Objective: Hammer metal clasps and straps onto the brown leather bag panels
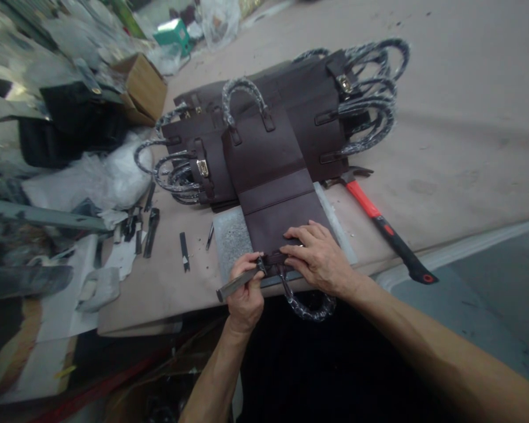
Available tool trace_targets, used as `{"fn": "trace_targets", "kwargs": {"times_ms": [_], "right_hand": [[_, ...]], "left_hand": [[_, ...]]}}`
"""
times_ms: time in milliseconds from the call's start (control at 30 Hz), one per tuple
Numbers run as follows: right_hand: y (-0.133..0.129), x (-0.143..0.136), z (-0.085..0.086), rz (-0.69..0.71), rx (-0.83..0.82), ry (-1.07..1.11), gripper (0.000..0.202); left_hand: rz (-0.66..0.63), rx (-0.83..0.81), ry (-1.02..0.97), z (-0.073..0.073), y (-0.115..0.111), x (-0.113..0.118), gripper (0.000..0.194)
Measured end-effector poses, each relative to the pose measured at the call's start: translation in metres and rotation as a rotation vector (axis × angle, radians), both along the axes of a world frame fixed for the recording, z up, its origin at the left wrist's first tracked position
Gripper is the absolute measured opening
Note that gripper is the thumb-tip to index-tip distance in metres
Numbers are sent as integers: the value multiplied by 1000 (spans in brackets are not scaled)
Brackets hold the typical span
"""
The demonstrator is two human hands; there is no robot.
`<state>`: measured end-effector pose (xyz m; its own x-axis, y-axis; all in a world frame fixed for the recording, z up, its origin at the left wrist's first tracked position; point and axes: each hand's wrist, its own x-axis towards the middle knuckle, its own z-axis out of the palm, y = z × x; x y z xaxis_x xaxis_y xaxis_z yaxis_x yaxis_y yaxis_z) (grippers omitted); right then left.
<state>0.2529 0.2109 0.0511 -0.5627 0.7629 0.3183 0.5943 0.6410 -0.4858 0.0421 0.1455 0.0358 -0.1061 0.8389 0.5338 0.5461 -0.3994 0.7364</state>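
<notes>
A dark brown leather bag panel (pixel 282 176) lies over a grey stone slab (pixel 233 238), with a plastic-wrapped handle at each end. My right hand (pixel 320 258) rests on the panel's near part, fingers spread, beside the base of the near wrapped handle (pixel 311 309). My left hand (pixel 247 296) is closed around a metal punch-like tool (pixel 237 284). One end of that tool meets the leather's near left corner; its exact tip is hidden by my fingers.
Behind the panel lie stacked brown bag pieces (pixel 308 88) with wrapped handles and metal clasps. A red-and-black claw hammer (pixel 379 220) lies right of the slab. Several dark tools (pixel 151 232) lie left. A cardboard box (pixel 145 88) and plastic wrap (pixel 106 179) stand farther left.
</notes>
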Motion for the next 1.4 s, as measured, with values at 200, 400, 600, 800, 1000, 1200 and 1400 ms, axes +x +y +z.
{"fn": "trace_targets", "kwargs": {"times_ms": [200,400,600,800,1000,1200,1400], "right_hand": [[0,1,-1,12,3,8,20],[1,0,-2,9,12,5,20],[1,0,-3,9,-5,-6,20],[0,0,0,5,-15,-17,22],[-2,0,-2,8,-17,-32,23],[6,-3,15,3,-102,-89,20],[40,-33,38,-6,-176,-320,16]], "left_hand": [[-72,0,67,5,10,-5,7],[-113,8,138,6,19,-6,4],[-117,-25,168,8,23,-2,4],[-129,-30,168,10,25,0,6],[-86,-8,168,5,22,2,7],[-36,50,135,0,16,2,7],[3,124,184,-3,8,5,6]]}}
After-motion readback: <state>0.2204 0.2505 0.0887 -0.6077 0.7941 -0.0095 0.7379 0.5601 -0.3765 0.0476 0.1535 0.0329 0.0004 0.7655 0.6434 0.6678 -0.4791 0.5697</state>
